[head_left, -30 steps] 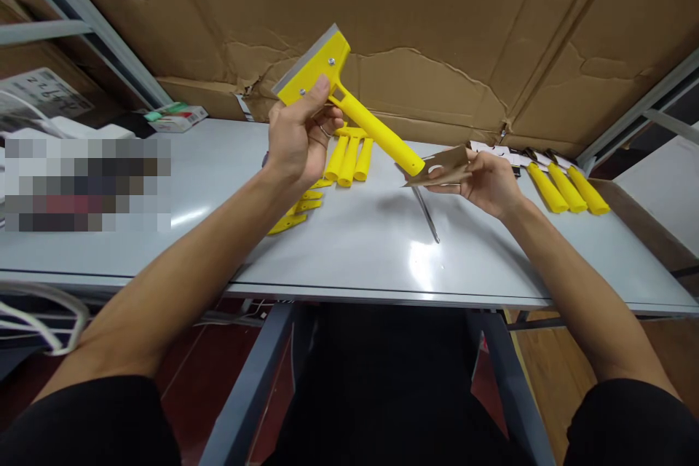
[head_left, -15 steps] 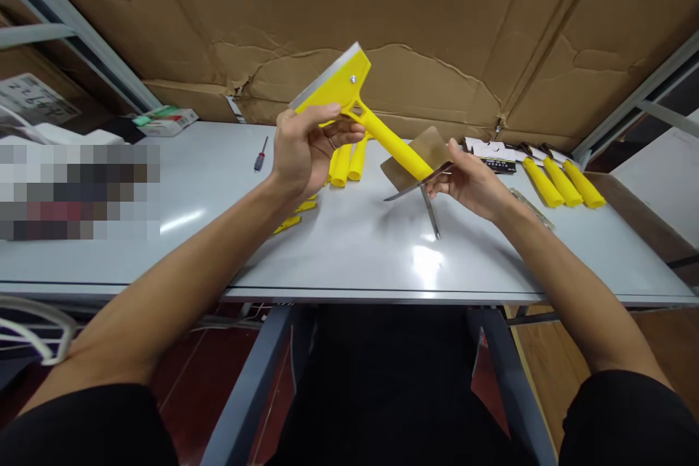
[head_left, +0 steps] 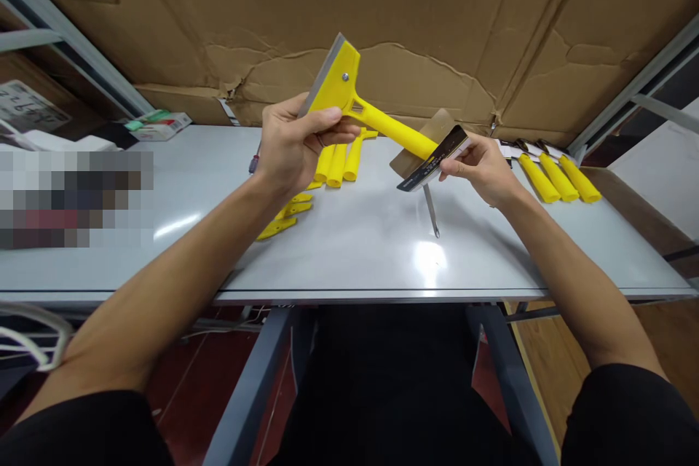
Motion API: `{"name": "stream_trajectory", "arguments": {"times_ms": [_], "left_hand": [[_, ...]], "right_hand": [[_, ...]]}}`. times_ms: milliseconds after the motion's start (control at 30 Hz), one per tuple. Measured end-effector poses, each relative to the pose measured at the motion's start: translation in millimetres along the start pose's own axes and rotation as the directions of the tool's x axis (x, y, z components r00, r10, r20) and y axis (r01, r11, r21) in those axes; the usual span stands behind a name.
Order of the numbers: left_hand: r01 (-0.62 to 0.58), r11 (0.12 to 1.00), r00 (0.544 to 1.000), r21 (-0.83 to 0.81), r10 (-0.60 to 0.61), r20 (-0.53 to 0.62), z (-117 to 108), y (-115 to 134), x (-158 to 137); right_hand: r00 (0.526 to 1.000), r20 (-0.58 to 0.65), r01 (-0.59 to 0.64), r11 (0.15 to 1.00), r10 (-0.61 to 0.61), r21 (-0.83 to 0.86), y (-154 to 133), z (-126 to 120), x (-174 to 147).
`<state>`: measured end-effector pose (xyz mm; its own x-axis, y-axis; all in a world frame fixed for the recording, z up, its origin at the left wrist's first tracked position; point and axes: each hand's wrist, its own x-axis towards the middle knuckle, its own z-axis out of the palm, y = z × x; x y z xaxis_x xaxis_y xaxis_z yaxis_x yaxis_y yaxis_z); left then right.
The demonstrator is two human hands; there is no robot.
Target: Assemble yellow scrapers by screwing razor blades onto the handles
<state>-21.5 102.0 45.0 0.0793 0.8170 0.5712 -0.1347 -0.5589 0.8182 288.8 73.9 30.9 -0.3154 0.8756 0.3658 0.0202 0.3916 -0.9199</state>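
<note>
My left hand is closed around the head of a yellow scraper, thumb on the face below a screw. The scraper's blade edge points up and left, and its handle slopes down to the right. In my right hand, a folded card with black print is pinched between thumb and fingers. The card lies around the lower end of the handle, one flap behind and one in front. Beneath it, a metal rod-like tool lies on the table, its upper part hidden by the card.
Yellow handles and flat yellow pieces lie mid-table, behind my left forearm. To the right, several yellow-handled scrapers with cards lie in a row. A screwdriver is partly hidden by my left hand. Cardboard stands behind the table.
The scraper has turned so its blade edge stands steeper. The card has tilted, its black printed face now showing, and my right hand has shifted slightly right along it.
</note>
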Motion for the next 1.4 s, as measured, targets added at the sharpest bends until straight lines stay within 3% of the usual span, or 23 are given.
{"name": "stream_trajectory", "arguments": {"times_ms": [167,333,500,733,867,1033,1200,1300,1400], "left_hand": [[-0.112,0.993,0.993,0.028,0.111,0.026,-8.4,-0.1,10.4],[-0.129,0.988,0.990,0.085,0.123,0.072,-13.7,-4.3,13.2],[-0.077,0.994,0.995,0.079,0.071,0.072,7.9,-1.6,-5.9],[0.021,0.994,0.995,0.105,-0.031,0.092,38.6,-5.5,-36.2],[-0.043,0.982,0.995,0.183,0.025,0.101,42.6,-9.2,-41.8],[-0.189,0.947,0.964,0.260,0.129,0.232,40.7,-8.6,-37.8],[-0.088,0.979,0.914,0.182,0.006,0.406,45.1,-10.8,-41.5],[-0.017,0.988,0.929,0.150,-0.040,0.368,46.5,-12.3,-43.6],[0.191,0.972,0.932,0.134,-0.222,0.285,42.9,-9.5,-41.3]], "right_hand": [[0.999,0.033,0.001,0.999,0.001,-0.037,-4.1,-3.4,-2.0],[0.991,0.103,-0.081,0.996,0.084,-0.037,-8.3,-0.1,-3.5],[0.998,-0.008,-0.067,0.998,0.066,-0.015,-6.4,8.9,-3.7],[0.999,-0.033,-0.035,0.974,0.028,-0.222,-14.5,28.3,-10.7],[0.992,-0.102,0.050,0.963,-0.080,-0.265,-15.6,40.0,-15.3],[0.988,-0.140,0.030,0.983,-0.056,-0.181,-10.5,48.3,-17.6],[0.989,-0.132,0.027,0.964,-0.065,-0.266,-5.2,51.7,-18.9],[0.997,-0.070,0.000,0.935,-0.027,-0.354,-3.8,52.5,-19.7],[0.999,-0.029,0.003,0.853,-0.021,-0.522,-2.9,48.7,-19.2]]}}
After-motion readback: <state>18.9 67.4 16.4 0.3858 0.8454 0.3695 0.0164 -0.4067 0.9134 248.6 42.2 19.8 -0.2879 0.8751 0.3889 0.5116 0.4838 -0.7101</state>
